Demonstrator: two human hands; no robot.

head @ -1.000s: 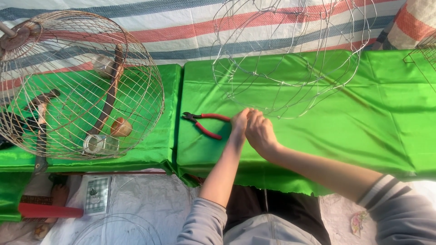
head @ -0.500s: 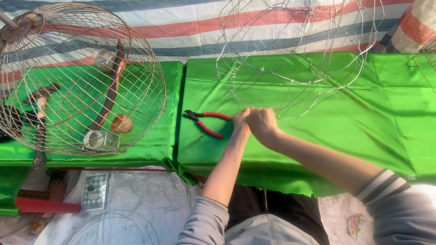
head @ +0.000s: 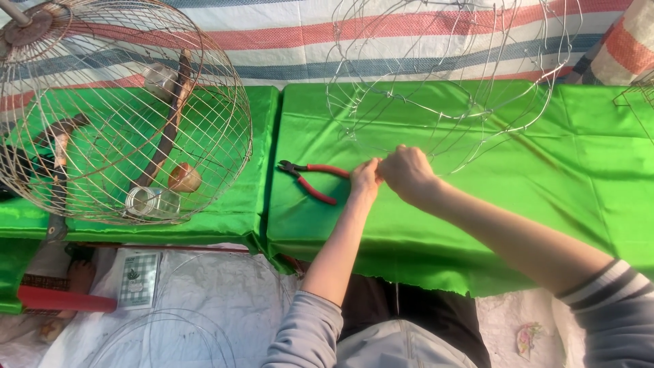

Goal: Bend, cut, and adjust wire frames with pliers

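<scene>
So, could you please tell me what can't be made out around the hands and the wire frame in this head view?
- Whatever the left hand and right hand pinch: hidden by the fingers, wire too thin to tell.
- Wire frame: top cut off by the upper edge.
- Pliers: one handle end hidden behind the left hand.
- Cage: left side cut off; things inside blurred by the mesh.

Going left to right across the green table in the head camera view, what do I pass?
Round wire cage → red-handled pliers → left hand → right hand, with the unfinished wire frame behind the hands.
</scene>
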